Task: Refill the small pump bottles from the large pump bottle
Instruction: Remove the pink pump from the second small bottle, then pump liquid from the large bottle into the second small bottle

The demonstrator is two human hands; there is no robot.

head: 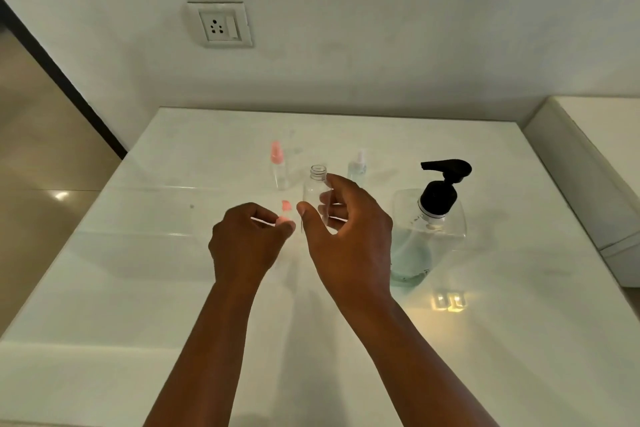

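Our left hand [246,243] pinches the pink pump cap [286,210], fingers curled. Our right hand [346,236], fingers loosely curved around the uncapped small bottle [315,189]; whether it actually grips, we cannot tell. Bottle looks empty: opened, unfilled. Large pump bottle [427,232] right, untouched. Two capped small bottles, pink-topped [278,166] and white-topped [357,165], far on the worktop [485,340], remain.
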